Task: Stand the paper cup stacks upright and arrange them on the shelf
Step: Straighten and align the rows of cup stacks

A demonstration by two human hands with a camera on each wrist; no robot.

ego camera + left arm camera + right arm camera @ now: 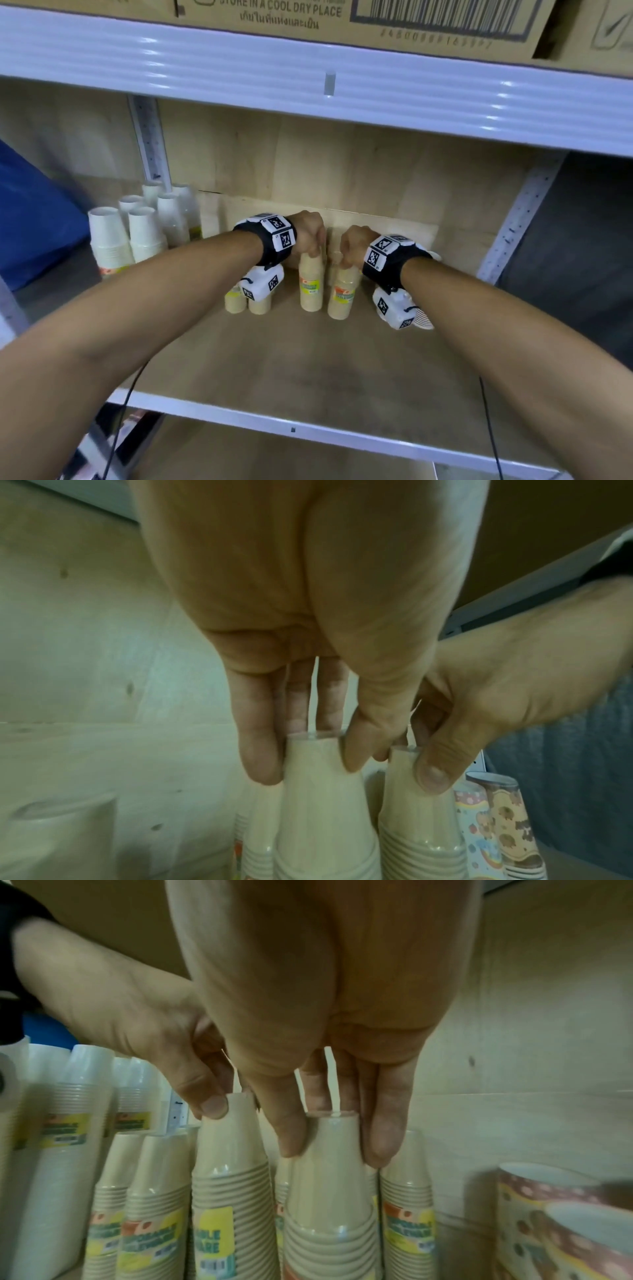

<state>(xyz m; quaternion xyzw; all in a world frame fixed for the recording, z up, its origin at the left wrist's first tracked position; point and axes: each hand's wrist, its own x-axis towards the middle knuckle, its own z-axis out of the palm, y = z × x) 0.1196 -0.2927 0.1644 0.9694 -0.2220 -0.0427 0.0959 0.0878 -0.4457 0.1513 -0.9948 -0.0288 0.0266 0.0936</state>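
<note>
Two tan paper cup stacks wrapped in plastic stand upright side by side, bases up, on the wooden shelf. My left hand pinches the top of the left stack from above; the left wrist view shows its thumb and fingers round that stack. My right hand pinches the top of the right stack, its fingers closed round that stack. Other tan stacks stand just left, and more show behind.
White cup stacks stand at the shelf's back left, beside a blue bag. Patterned cups lie to the right, under my right wrist. The upper shelf beam carries cardboard boxes close overhead. A bare stretch of board lies towards the front.
</note>
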